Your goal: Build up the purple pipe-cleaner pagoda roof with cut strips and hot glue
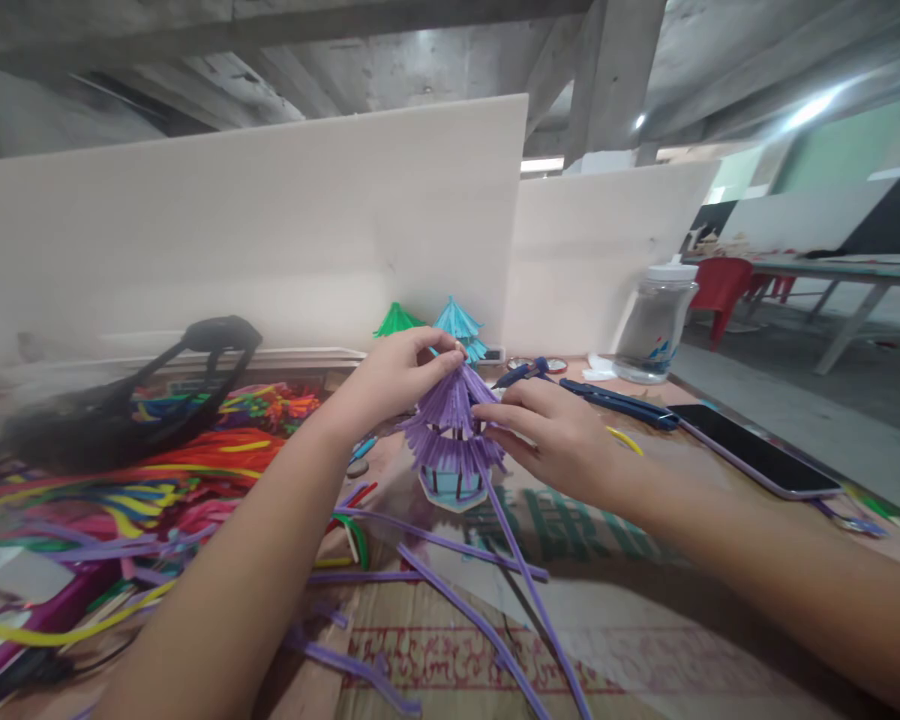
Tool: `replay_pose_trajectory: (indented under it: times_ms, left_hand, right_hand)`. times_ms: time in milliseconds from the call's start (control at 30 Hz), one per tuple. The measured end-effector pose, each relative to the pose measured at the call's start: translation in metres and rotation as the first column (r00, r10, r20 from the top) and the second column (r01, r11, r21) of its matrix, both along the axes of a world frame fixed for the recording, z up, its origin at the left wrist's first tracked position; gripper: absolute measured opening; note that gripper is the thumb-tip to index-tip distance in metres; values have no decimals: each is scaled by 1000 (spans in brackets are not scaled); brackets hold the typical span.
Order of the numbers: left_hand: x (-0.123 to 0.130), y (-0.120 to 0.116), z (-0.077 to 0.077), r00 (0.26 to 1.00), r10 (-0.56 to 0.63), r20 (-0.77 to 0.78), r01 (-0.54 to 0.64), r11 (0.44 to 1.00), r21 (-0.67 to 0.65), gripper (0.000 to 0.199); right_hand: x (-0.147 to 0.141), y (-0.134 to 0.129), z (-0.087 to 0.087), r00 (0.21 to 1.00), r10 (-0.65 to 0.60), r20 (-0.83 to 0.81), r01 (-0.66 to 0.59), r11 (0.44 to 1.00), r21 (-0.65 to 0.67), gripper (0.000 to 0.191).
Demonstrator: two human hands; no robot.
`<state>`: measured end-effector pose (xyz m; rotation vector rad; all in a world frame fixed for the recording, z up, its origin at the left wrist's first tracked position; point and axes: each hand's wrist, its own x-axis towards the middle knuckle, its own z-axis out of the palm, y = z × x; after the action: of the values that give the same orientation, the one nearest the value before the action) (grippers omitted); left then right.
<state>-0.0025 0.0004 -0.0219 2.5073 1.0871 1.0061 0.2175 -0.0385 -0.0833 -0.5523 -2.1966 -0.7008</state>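
A small purple pavilion model [457, 455] with two tiers of roof stands upright near the middle of the table. My left hand [401, 380] is at the roof's peak, thumb and fingertips pinched on its tip. On the right side of the upper roof, my right hand [551, 430] touches the purple strips with its fingertips; its fingers are partly bent and close together, and whatever lies between them is too small to make out. A long purple pipe cleaner [525, 570] runs from the model toward the front edge. Other purple pipe cleaners [457, 605] lie in front.
Colourful pipe cleaners [217, 455] and a black strapped item [195, 370] lie left. Green [396, 319] and blue roofed models [459, 318] stand behind. At right are a water bottle [654, 325], a blue cutter [619, 402] and a phone [757, 450]. White panels [270, 230] stand behind.
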Motion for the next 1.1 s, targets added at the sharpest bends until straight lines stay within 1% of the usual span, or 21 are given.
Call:
replay_pose_trajectory:
  times_ms: [167,400,567,667,700,767,867,933,1000,1100]
  left_hand:
    - [3,-5,2,1000,-5,-2,5,1000,4,31]
    - [5,-9,3,1000,6,1,-6,1000,19,27]
    - [4,-7,3,1000,11,-2,-11,999,37,25]
    - [2,-6,3,1000,15,4,-15,1000,20,26]
    - [2,-5,3,1000,12,9,-12,1000,9,27]
    - [2,-5,3,1000,6,22,-6,1000,-14,27]
    - [3,-3,2,998,-13,57,15,999,-38,26]
    - [3,-1,0,996,-42,84,46,998,-43,25]
    - [3,2,-1,994,-65,93,69,997,-39,26]
    - [-2,2,-1,996,-83,41,84,996,-39,29]
  right_hand:
    - [1,-2,-2,999,-36,-1,36,999,25,23]
    - [0,-2,-3,1000,-27,-9,28,996,85,22]
    - [1,-3,-3,997,-67,34,64,995,76,24]
    - [1,-2,-4,995,-81,58,78,995,58,25]
    - [0,-2,-5,996,-70,48,68,997,44,25]
    - [0,-3,-4,999,-29,-25,28,999,-17,23]
    - [0,-4,-1,983,0,-182,-34,982,-185,19]
    - [0,-4,-1,975,-17,-224,-49,957,-287,19]
    - [2,-3,-3,972,-23,-232,-55,944,-325,16]
    - [5,1,-11,956,-5,-293,-102,932,-349,16]
